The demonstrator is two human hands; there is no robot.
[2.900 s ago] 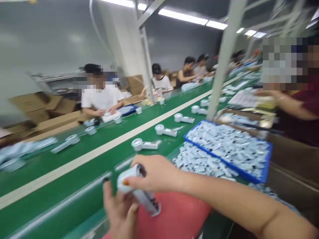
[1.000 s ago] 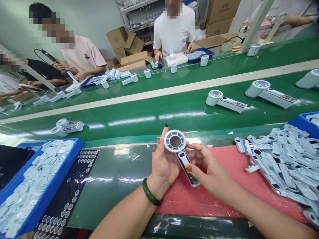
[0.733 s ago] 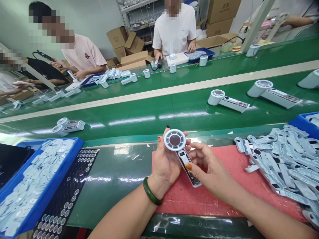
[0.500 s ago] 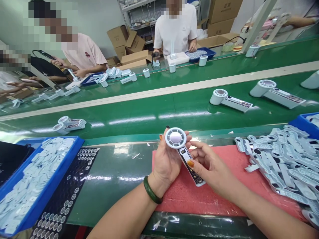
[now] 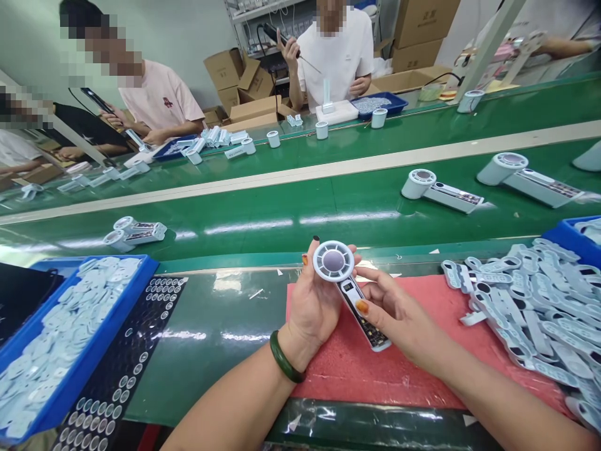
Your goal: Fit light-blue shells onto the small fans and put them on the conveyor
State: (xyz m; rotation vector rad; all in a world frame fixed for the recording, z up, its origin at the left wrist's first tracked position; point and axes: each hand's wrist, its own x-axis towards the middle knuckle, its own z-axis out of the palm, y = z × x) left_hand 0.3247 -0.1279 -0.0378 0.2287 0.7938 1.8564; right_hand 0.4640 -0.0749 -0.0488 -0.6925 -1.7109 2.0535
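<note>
A light-blue handheld fan (image 5: 334, 262), its handle uncovered so that the circuit board shows, is held above a red foam mat (image 5: 399, 382). My left hand (image 5: 313, 307) cups the fan's round head from below and behind, with the thumb up along its left side. On the handle, my right hand (image 5: 387, 307) presses its thumb against the board's side while the other fingers sit behind it. The head's ribbed face, with a greyish disc in the middle, points up toward me. Pale blue handle covers (image 5: 530, 300) lie heaped on the mat's right part.
Left stands a blue tray (image 5: 117, 332) of small pale parts, beside a black sheet (image 5: 136, 338) with round stickers. Beyond the bench runs a green conveyor belt (image 5: 263, 213) carrying open fans (image 5: 444, 191). Co-workers (image 5: 333, 56) sit across it. Another blue bin (image 5: 568, 235) stands right.
The fan stays in both hands, its centre disc now looking darker. Fans on the near belt have shifted slightly right. The co-worker in white has raised a corded tool.
</note>
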